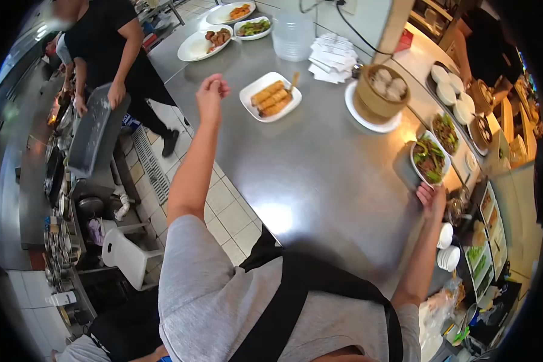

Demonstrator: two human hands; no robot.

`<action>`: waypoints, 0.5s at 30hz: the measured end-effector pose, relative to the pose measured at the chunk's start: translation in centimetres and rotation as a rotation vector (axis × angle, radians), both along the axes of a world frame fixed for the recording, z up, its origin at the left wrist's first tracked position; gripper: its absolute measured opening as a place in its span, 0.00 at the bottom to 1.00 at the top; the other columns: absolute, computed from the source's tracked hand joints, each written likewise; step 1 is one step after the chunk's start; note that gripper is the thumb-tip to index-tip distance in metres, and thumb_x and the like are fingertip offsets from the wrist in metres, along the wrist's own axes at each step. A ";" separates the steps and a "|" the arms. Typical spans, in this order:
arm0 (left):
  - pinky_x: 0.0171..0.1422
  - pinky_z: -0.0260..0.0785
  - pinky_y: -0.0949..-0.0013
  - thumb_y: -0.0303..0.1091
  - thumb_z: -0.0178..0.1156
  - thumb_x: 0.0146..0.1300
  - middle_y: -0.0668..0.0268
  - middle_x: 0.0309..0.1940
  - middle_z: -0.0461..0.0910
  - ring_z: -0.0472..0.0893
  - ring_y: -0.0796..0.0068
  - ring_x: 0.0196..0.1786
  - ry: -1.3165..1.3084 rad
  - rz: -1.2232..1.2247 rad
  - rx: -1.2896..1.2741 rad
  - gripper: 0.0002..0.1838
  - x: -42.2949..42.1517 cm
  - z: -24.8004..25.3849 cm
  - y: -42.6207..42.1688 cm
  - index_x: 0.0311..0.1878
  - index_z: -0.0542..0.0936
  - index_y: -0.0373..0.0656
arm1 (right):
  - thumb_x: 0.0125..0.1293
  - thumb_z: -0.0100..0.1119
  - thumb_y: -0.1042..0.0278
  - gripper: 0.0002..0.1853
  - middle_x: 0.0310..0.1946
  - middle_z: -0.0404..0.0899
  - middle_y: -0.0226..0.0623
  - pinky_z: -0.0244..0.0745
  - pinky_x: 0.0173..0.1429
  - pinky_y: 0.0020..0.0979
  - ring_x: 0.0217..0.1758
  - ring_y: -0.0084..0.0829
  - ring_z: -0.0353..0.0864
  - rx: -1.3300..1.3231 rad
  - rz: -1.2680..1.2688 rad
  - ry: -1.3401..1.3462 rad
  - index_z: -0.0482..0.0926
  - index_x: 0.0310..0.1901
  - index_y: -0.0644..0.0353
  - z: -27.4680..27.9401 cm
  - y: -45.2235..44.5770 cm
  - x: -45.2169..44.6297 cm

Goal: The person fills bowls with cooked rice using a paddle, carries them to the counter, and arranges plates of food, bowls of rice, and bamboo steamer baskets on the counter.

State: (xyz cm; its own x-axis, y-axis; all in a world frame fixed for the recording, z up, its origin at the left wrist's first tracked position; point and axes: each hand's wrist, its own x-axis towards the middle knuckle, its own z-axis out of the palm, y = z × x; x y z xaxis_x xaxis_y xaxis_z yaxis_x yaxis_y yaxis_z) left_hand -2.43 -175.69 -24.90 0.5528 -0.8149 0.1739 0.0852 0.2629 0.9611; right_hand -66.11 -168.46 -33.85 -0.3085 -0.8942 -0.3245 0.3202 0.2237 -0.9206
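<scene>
My left hand [213, 90] is raised over the left edge of the steel counter [301, 181], its fingers loosely curled with nothing visible in them. To its right is a white square dish [291, 108] of golden fried rolls [273, 96]. On the far right, my right hand [433, 199] grips the near rim of a white oval plate [445, 161] of meat and green vegetables [428, 158]. Its fingertips are partly hidden at the rim. Just beyond lies a similar plate of stir-fried greens [445, 133].
A bamboo steamer [380, 102] of buns stands on a white plate [374, 127]. Food plates [193, 51], clear plastic containers [293, 36] and paper slips [333, 57] line the back. At left, a co-worker [105, 36] holds a dark tray [96, 133]. A white chair [127, 250] stands below.
</scene>
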 end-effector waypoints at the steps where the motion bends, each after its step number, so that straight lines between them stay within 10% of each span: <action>1: 0.33 0.73 0.73 0.29 0.49 0.65 0.65 0.30 0.77 0.77 0.76 0.28 -0.003 0.048 0.073 0.09 2.7 -0.5 -1.9 0.44 0.76 0.37 | 0.65 0.44 0.61 0.18 0.38 0.79 0.49 0.83 0.38 0.36 0.33 0.37 0.83 0.023 -0.040 -0.029 0.67 0.52 0.63 -0.2 -0.4 -0.1; 15: 0.29 0.75 0.66 0.36 0.50 0.64 0.61 0.32 0.71 0.76 0.66 0.31 0.318 -0.089 0.434 0.12 10.1 -8.1 -31.0 0.44 0.70 0.38 | 0.70 0.46 0.61 0.17 0.31 0.78 0.36 0.76 0.28 0.22 0.26 0.24 0.78 -0.017 -0.312 0.123 0.70 0.54 0.62 1.0 9.1 16.3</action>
State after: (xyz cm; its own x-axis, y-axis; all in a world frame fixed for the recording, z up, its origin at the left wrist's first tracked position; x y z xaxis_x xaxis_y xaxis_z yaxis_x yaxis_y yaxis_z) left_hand 7.70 -206.69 -32.97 0.4488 -0.8207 -0.3537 0.3932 -0.1740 0.9028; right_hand -49.82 -159.35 -32.86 -0.6041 -0.7554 -0.2538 0.2571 0.1168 -0.9593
